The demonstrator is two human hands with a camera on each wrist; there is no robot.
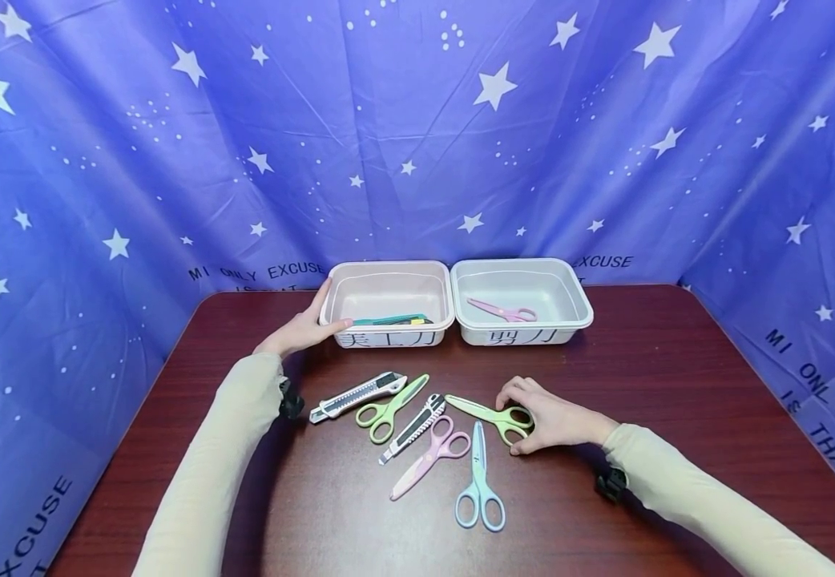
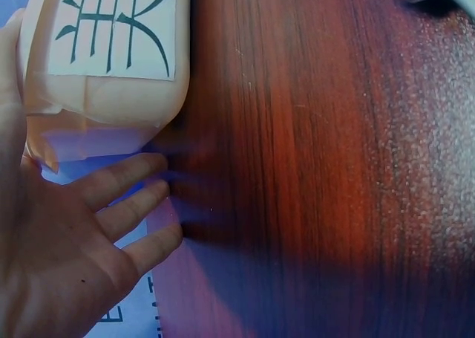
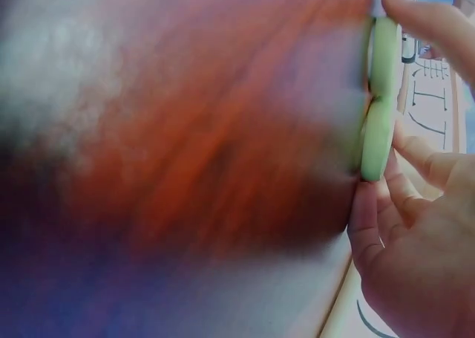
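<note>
My left hand (image 1: 302, 330) rests against the left end of the pinkish box (image 1: 393, 262), its thumb on the front rim. In the left wrist view several of its fingers (image 2: 137, 212) stretch out straight beside the box's labelled wall (image 2: 111, 96). My right hand (image 1: 550, 417) spans the handle loops of a pair of green scissors (image 1: 486, 411) lying on the table, thumb on one side and fingers on the other. From the right wrist, the green handle (image 3: 380, 100) shows edge-on between thumb and fingertips. Blue scissors (image 1: 480, 481) lie just left of this hand.
Pink scissors (image 1: 428, 461), a second green pair (image 1: 392, 409) and two white utility knives (image 1: 360, 396) (image 1: 413, 429) lie mid-table. The pinkish box holds a teal utility knife (image 1: 381, 320). In the pale box (image 1: 586, 308) beside it lie pink scissors (image 1: 500, 310). A starry curtain (image 1: 417, 120) hangs behind.
</note>
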